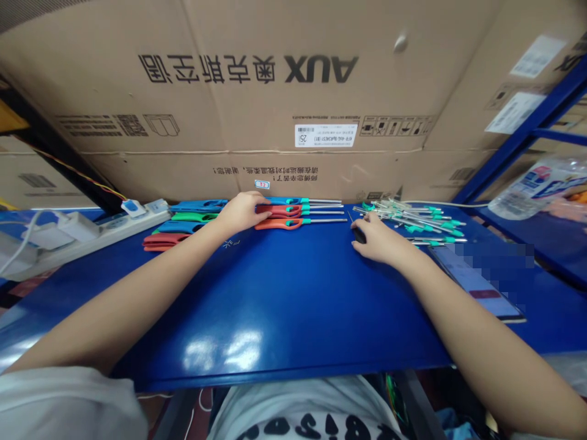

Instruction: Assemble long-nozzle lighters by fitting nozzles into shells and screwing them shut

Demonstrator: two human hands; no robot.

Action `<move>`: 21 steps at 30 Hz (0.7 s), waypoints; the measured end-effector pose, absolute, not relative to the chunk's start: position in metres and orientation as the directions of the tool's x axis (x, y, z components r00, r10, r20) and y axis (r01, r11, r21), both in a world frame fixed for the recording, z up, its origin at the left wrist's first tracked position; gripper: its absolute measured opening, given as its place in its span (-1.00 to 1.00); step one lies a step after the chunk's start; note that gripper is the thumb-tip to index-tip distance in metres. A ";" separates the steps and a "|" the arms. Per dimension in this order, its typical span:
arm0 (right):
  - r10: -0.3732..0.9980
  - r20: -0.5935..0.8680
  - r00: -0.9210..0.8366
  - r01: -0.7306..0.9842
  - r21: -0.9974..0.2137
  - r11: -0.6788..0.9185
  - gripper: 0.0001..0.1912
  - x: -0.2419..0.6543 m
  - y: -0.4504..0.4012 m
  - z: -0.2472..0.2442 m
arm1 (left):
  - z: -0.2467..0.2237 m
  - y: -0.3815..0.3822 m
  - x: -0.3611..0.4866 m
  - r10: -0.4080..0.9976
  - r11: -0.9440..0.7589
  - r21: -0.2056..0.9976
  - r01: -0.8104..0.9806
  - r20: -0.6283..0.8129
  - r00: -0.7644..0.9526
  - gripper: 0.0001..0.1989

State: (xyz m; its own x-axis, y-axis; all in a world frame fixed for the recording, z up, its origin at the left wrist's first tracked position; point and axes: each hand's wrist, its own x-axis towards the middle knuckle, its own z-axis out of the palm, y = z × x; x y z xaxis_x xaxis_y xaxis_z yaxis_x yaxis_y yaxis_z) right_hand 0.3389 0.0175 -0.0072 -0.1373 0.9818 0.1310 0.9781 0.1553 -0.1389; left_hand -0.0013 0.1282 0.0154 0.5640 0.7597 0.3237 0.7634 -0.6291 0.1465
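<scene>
My left hand is closed, its thumb and fingers at the rear end of a red long-necked gas lighter. Beside that lie an orange lighter and a blue lighter, all with green collars and metal rods pointing right. Left of this hand are stacked lighter handles in blue, green and red. My right hand is closed around the black handle of a thin-shafted tool, seemingly a screwdriver. Just behind it is a loose heap of metal lighter rods with green collars.
A large cardboard box stands upright along the back of the blue table. A power strip with plugs and cables is at left. A phone lies right, and a plastic bottle is beyond the blue frame post.
</scene>
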 end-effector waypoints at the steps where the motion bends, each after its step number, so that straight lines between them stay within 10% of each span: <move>1: 0.985 0.111 -0.133 0.980 -0.136 0.147 -0.65 0.338 0.017 -0.007 | 0.018 0.126 -0.002 0.763 -0.621 0.148 0.769 0.336 0.552 -0.65; 11: 0.978 0.197 -0.062 0.996 -0.050 0.073 -0.60 0.328 0.009 0.008 | 0.055 0.150 -0.069 0.960 -0.204 0.126 0.971 0.221 0.173 -0.73; 21: 0.914 0.392 -0.104 0.956 -0.214 0.200 -0.68 0.325 0.012 0.008 | 0.044 0.151 -0.095 0.922 -0.385 0.264 0.884 0.148 0.357 -0.52</move>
